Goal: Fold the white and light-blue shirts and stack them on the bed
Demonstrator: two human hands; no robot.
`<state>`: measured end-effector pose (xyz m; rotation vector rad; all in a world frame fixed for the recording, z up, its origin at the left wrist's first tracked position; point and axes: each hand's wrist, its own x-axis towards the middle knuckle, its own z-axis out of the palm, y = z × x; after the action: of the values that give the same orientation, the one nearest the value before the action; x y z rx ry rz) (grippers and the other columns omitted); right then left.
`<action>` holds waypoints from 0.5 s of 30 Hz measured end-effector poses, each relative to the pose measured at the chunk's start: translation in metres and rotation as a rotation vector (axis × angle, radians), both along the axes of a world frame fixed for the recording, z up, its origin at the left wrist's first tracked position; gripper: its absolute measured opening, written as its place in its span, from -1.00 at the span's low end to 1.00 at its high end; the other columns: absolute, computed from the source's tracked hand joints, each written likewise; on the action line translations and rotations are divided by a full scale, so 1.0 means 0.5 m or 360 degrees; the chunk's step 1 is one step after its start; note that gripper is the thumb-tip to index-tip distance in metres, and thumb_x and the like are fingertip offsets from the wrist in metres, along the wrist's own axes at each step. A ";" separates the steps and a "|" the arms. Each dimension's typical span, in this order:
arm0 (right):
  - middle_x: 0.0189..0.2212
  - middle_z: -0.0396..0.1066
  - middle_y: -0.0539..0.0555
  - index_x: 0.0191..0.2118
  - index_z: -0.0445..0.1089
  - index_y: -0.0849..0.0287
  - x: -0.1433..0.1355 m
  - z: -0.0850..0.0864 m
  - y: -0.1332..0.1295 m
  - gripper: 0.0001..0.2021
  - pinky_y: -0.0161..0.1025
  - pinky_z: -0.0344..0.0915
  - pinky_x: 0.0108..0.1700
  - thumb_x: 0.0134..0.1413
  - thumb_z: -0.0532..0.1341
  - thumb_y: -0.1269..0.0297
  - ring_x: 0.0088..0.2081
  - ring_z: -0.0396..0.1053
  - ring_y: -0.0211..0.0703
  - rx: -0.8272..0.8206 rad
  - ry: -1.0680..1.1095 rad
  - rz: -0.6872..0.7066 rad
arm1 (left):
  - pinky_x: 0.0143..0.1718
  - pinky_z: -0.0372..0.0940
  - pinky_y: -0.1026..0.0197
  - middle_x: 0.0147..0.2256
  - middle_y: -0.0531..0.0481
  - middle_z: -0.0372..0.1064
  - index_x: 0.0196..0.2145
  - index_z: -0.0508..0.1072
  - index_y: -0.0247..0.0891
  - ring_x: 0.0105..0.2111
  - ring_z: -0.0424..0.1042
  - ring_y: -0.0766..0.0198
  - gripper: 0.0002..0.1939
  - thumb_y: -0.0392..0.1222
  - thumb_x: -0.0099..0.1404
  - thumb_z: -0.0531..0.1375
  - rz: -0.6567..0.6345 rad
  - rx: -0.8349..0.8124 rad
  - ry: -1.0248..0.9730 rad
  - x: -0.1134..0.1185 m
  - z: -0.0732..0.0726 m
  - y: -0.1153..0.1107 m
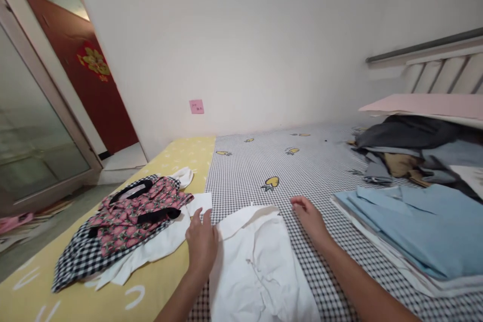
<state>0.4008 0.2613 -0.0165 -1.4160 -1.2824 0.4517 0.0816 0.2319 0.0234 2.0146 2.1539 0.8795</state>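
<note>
A white shirt (260, 256) lies folded lengthwise on the checked bedsheet in front of me, collar end away from me, its lower part cut off by the frame. My left hand (203, 239) is at the shirt's upper left edge, fingers apart and bent, holding nothing that I can see. Just right of the collar, my right hand (309, 216) hovers over the checked sheet, apart from the shirt. Its fingers are loosely bent, with nothing in them.
Left on the yellow sheet (138, 297) lies a loose pile with a pink floral garment (151, 211) on top. To the right are a folded light blue shirt (418, 231) on other folded clothes, dark clothes (411, 133) and a pink board (426, 104). A white wall (245, 50) stands behind.
</note>
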 end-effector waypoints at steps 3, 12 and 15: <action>-0.09 0.47 0.17 -0.03 0.41 0.12 0.011 -0.034 0.029 -0.61 -0.05 0.41 -0.10 -0.04 0.15 0.28 -0.15 0.47 -0.03 0.0011 -0.0106 0.0053 | 0.27 0.06 -0.28 0.31 -0.33 0.14 0.18 0.34 -0.20 0.33 0.11 -0.10 -0.60 -0.18 0.42 0.05 -0.0337 0.0135 0.0182 0.066 0.030 0.025; -0.26 0.50 0.05 -0.38 0.52 0.06 -0.033 -0.043 0.044 -0.82 0.01 0.23 0.02 0.06 0.17 0.41 -0.10 0.41 -0.02 0.0056 -0.0506 0.0254 | 0.31 -0.02 -0.29 0.24 -0.21 0.30 -0.26 0.53 -0.21 0.26 0.23 -0.03 -0.82 -0.28 0.35 0.11 -0.0851 -0.0185 0.0324 0.156 0.047 0.034; -0.21 0.51 0.04 -0.34 0.54 0.02 -0.013 -0.049 -0.009 -0.78 0.01 0.16 0.01 0.09 0.19 0.49 -0.09 0.38 -0.03 0.0222 -0.0851 0.0310 | 0.22 0.16 -0.17 0.12 -0.16 0.42 -0.38 0.52 -0.18 0.17 0.34 0.04 -0.70 -0.09 0.42 0.08 -0.1216 -0.0216 0.0172 0.124 0.043 -0.013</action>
<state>0.3941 0.2569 -0.0412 -1.3439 -1.8547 0.1035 0.1435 0.2256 0.0447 2.5336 1.2215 0.4946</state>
